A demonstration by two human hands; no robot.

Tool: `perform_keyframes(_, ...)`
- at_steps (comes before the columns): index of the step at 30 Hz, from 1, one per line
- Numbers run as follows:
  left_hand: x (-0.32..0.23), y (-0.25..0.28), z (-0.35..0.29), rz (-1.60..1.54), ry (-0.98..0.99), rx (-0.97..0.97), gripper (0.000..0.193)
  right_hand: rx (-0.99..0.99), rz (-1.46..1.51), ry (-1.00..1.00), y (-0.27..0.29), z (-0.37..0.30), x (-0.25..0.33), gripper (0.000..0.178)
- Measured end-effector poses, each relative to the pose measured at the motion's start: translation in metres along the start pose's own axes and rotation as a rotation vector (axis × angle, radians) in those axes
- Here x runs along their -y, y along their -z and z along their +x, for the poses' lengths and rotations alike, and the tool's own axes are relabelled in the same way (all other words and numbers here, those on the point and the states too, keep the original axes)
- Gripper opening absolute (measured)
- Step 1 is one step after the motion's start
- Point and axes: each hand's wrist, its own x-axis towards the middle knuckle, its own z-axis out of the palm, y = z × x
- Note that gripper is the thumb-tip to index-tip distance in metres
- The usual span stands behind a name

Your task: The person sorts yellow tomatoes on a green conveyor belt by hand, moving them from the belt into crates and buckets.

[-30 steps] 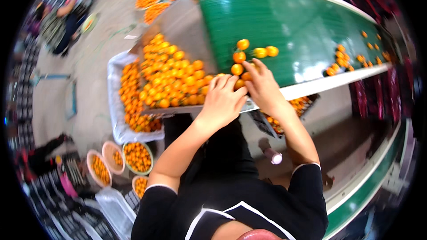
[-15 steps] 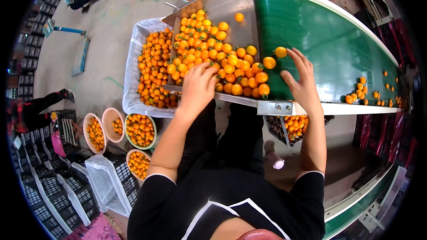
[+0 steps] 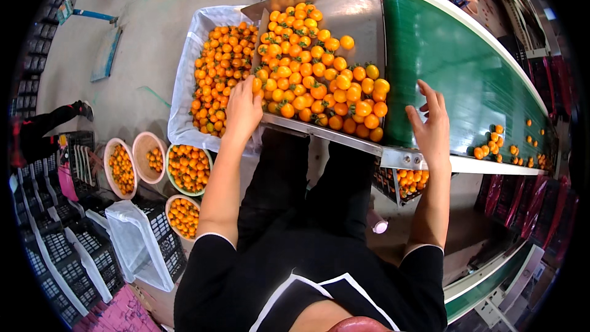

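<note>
Small orange cherry tomatoes (image 3: pixel 307 74) are heaped on a metal tray (image 3: pixel 356 9), some with green stem caps. At the tray's left end, my left hand (image 3: pixel 241 110) is closed around one cherry tomato (image 3: pixel 257 85), between thumb and fingers. Beside that hand, a crate lined with white plastic (image 3: pixel 184 80) is filled with more tomatoes. My right hand (image 3: pixel 432 126) hovers over the near edge of the green conveyor belt (image 3: pixel 455 61), to the right of the heap. Its fingers are apart and it holds nothing.
Several tubs of tomatoes (image 3: pixel 189 169) stand on the floor at left, by an empty lined crate (image 3: pixel 138 243) and stacked black crates (image 3: pixel 67 258). Loose tomatoes (image 3: pixel 491 144) lie farther along the belt. A black crate of tomatoes (image 3: pixel 409 181) sits beneath it. A blue-framed scale (image 3: pixel 107 55) stands far left.
My left hand has moved left from the heap to the tray's end. My right hand has drawn back from the tomatoes on the belt's edge, which no longer lie there. The view has shifted slightly.
</note>
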Motion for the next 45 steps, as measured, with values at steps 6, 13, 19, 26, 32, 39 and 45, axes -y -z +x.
perform_keyframes(6,-0.021,-0.015,0.021,-0.286,-0.226,0.070,0.045,0.270,0.435,0.140,-0.038,0.010,0.008,0.051)
perform_keyframes(13,0.039,-0.017,0.050,0.038,-0.039,-0.196,0.035,0.028,0.138,0.187,-0.017,-0.017,0.004,0.044)
perform_keyframes(19,0.046,-0.032,0.076,-0.140,0.128,0.061,0.033,-0.139,0.121,0.108,-0.023,-0.045,-0.016,0.034)
perform_keyframes(26,0.114,-0.044,0.088,-0.416,0.490,0.212,0.032,-0.119,0.114,0.111,-0.016,-0.047,-0.022,0.031)
perform_keyframes(32,0.092,-0.029,0.083,0.094,0.122,-0.037,0.031,-0.159,0.117,0.089,-0.017,-0.047,-0.019,0.029)
perform_keyframes(39,-0.120,-0.045,0.008,-0.463,-0.766,0.138,0.031,-0.175,0.098,0.081,-0.021,-0.046,-0.017,0.030)
perform_keyframes(45,-0.078,-0.042,0.026,-0.110,-0.640,0.402,0.012,-0.169,0.106,0.089,-0.023,-0.045,-0.019,0.029)
